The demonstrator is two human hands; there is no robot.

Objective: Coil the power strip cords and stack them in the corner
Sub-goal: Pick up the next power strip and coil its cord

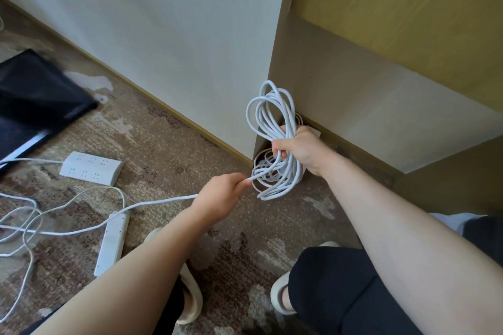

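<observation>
Hands (298, 148) on cord (268, 117) — strips (91, 168) nearby

Right hand (300, 148) grips coiled cord (272, 119) (left hand (221, 194) pinches its tail).

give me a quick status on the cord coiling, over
Right hand grips the coiled cord above the corner. Left hand pinches the cord's loose run. Two power strips on the carpet, cords uncoiled.

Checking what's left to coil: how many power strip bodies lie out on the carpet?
2: a wide white power strip near the black case, and a narrow white one by the left forearm. Others may hide in the corner.
</observation>
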